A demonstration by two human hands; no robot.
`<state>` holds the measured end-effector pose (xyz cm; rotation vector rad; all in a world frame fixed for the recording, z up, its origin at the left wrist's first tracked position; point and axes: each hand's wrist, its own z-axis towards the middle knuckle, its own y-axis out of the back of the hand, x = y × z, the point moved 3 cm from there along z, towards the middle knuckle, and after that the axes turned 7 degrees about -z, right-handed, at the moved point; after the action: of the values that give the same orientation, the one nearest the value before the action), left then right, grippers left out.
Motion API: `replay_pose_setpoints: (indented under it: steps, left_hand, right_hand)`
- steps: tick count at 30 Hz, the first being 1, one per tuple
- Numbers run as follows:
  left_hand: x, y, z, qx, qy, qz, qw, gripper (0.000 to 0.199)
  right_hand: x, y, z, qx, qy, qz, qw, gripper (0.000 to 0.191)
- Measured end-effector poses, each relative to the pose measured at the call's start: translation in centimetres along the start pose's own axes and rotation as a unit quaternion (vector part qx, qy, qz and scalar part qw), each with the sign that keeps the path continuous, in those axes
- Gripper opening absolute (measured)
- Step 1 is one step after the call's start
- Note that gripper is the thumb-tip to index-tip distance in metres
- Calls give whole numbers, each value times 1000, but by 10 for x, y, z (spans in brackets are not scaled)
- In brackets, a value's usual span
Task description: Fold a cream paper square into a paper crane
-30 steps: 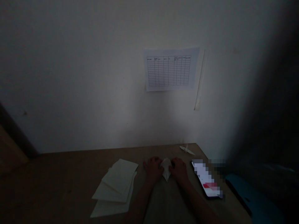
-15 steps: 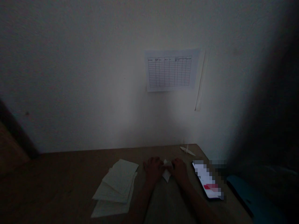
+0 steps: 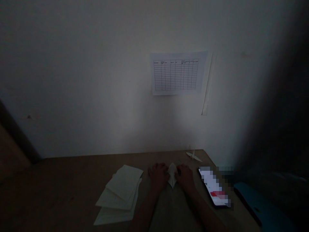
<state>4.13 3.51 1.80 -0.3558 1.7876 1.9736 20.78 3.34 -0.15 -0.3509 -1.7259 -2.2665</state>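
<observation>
The head view showed a small folded paper [image 3: 172, 176] on the desk [image 3: 60, 187], between the left hand [image 3: 158, 174] and the right hand [image 3: 185, 175]. Each hand's fingers met one side edge, but whether either grip pinched or merely steadied it, I could not tell. Uneven pressure from the two sides could have skewed the paper's pointed shape; the dim light might have hidden a misaligned crease, and hard pulling could have torn a corner.

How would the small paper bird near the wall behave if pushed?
The paper bird looks light, being small folded paper, so it would probably slide easily. Its thin wings would likely bend if pinched; spread wide, they make rolling unlikely.
</observation>
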Motion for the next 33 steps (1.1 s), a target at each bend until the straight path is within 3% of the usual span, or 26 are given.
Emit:
replay_pose_setpoints:
  steps: [12, 17, 23, 33]
  left_hand:
    - [-5, 2, -2, 9, 9, 6, 1000, 43]
    - [1, 4, -1, 16, 2, -9, 1000, 40]
    - [6, 4, -4, 9, -18, -16, 1000, 39]
    - [13, 5, -5, 58, -44, -6, 997, 56]
  right_hand:
    - [-1, -3, 0, 10, 6, 17, 1000, 30]
    - [-10, -5, 0, -10, 25, 98, 995, 28]
    - [-20, -1, 0, 3, 81, 250, 965, 36]
    - [-28, -1, 1, 3, 90, 285, 954, 28]
